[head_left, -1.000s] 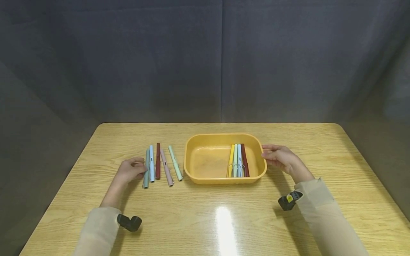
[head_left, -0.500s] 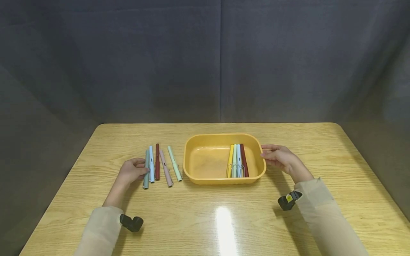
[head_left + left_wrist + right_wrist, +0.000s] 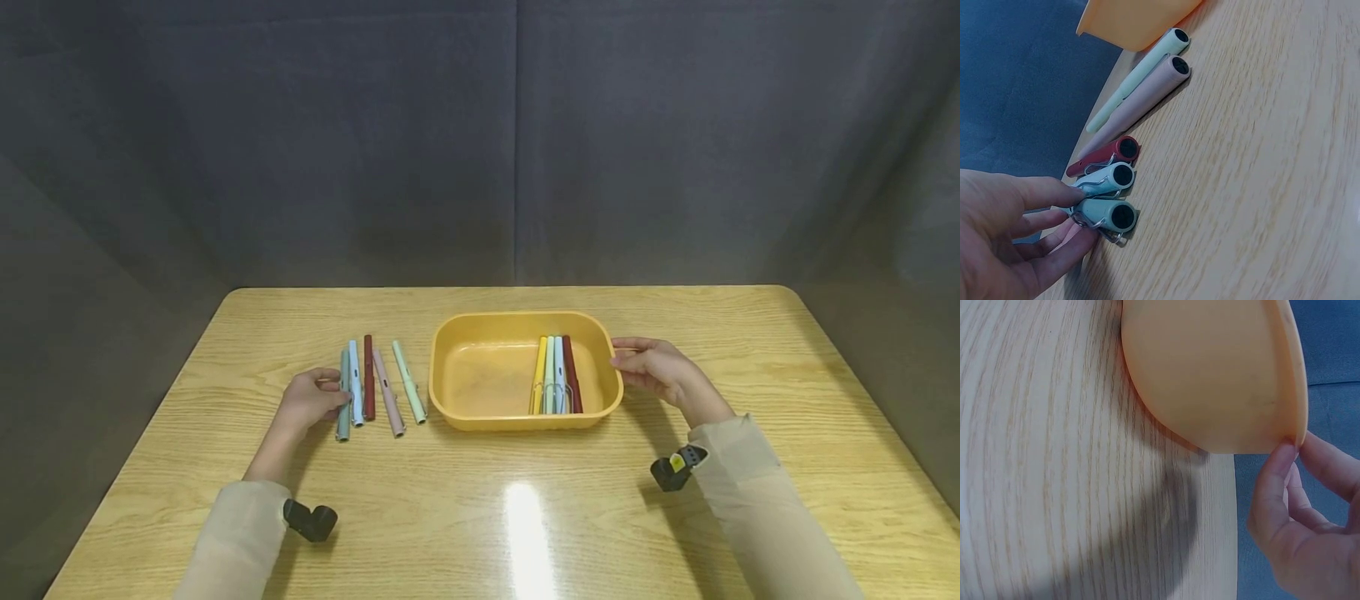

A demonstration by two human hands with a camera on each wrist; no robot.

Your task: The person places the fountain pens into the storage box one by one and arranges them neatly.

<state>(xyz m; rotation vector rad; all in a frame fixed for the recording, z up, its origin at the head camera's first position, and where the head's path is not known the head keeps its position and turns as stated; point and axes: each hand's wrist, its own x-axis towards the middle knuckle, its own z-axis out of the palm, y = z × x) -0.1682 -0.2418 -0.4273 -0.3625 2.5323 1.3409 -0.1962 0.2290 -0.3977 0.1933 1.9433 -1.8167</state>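
Note:
At the left of the table, my left hand (image 3: pixel 303 402) pinches a teal pen (image 3: pixel 1110 214) lying on the tabletop, its thumb resting between that pen and a light blue pen (image 3: pixel 356 383). Farther right lie a dark red pen (image 3: pixel 369 379), a mauve pen (image 3: pixel 388 396) and a pale green pen (image 3: pixel 408 383). My right hand (image 3: pixel 660 373) holds the right end of a yellow-orange tray (image 3: pixel 487 423), its thumb on the outer wall just under the rim in the right wrist view. Inside the tray, a yellow pen (image 3: pixel 538 375) and several others stand side by side at the right.
The wooden table (image 3: pixel 420 517) has a bright light reflection near its front. Dark curtains (image 3: pixel 375 167) enclose the back and sides. Small black cameras, one a left wrist camera (image 3: pixel 310 521), sit on both sleeves.
My left hand has shifted slightly right, and its thumb now reaches over the teal pen. The right hand and the tray have stayed nearly still.

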